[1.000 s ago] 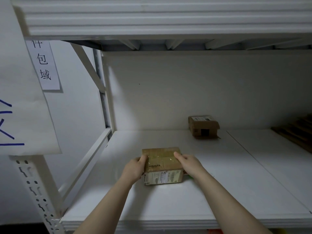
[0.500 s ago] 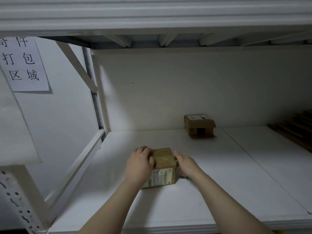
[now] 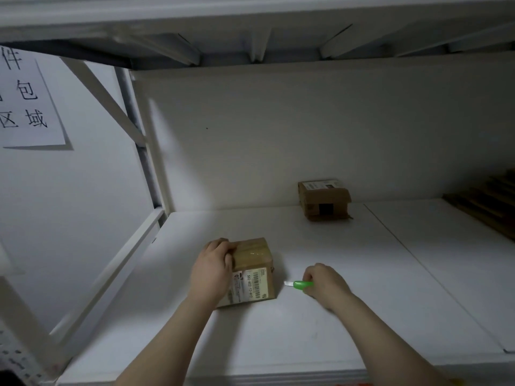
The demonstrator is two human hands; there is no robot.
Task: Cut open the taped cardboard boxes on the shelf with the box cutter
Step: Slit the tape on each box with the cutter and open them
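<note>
Now the near box (image 3: 253, 270), a small brown cardboard carton with glossy clear tape over its top and a white barcode label on the side facing the camera, sits on the white shelf (image 3: 348, 324) a little left of centre in the lower half of the frame. The left hand (image 3: 213, 270) covers the carton's left side with its fingers curled over the upper left edge, so this grip is clamped on the near box. Just right of the carton and apart from it, the right hand (image 3: 326, 282) is closed in a fist round the green handle of the box cutter (image 3: 301, 285). That grip grasps the tool, whose short pale blade sticks out to the left, toward the carton's lower right corner without touching it. Whether this hand rests on the shelf or hangs just above it cannot be told. Both bare forearms come up from the bottom edge of the frame. Farther back, right of centre and close to the pale rear panel, stands the far box (image 3: 323, 199), another brown carton with a white label on top and a dark square patch on its front, well apart from both hands. At the right edge, dark wooden slats (image 3: 485, 201) lie on the shelf. In the upper left a paper sign (image 3: 30, 107) with black characters hangs on the white wall.
</note>
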